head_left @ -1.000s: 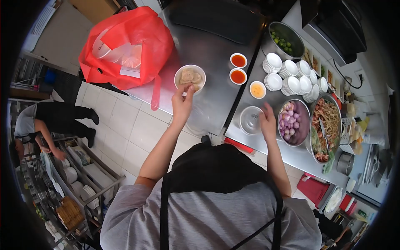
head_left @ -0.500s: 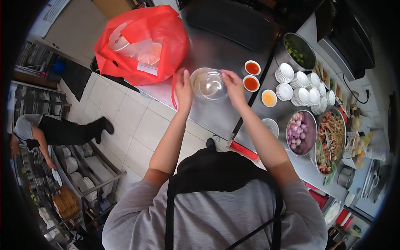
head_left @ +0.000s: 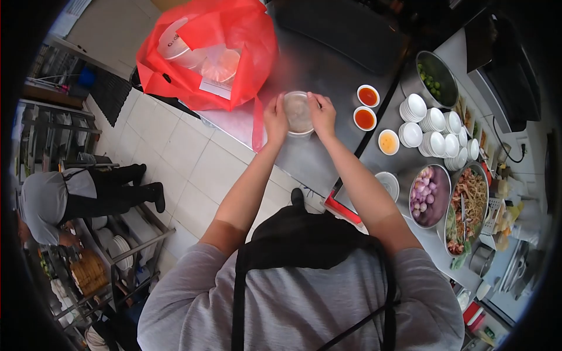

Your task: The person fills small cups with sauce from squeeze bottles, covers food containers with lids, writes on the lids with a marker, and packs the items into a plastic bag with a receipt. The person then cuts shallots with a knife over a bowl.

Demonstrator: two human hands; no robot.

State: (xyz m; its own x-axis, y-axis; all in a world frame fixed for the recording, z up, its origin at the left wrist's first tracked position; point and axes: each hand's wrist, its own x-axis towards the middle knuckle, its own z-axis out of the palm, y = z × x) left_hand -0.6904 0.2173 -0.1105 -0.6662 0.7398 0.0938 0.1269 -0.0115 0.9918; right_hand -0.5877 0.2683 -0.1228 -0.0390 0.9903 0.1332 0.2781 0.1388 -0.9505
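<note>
A round clear plastic tub (head_left: 298, 112) stands on the steel counter (head_left: 307, 161), its contents pale and hard to make out. The clear lid seems to sit over its top, though its edge is difficult to see. My left hand (head_left: 276, 120) grips the tub's left side, its fingers curled against the rim. On the opposite side my right hand (head_left: 322, 116) holds the rim, thumb near the top. A red carry bag (head_left: 257, 52) with packed containers inside stands just beyond my left hand, its strap (head_left: 257, 126) hanging beside my wrist.
Small cups of red sauce (head_left: 365, 119) and one of yellow sauce (head_left: 388, 142) stand to the right. Beyond are stacked white cups (head_left: 434, 143), a bowl of shallots (head_left: 422, 196), and a pan of noodle-like food (head_left: 468, 199). A co-worker (head_left: 50, 202) bends over shelving at left.
My right hand has brought the clear lid left onto the tub, and both hands have closed in around the rim. The co-worker at left has shifted and bent lower; the view has moved slightly.
</note>
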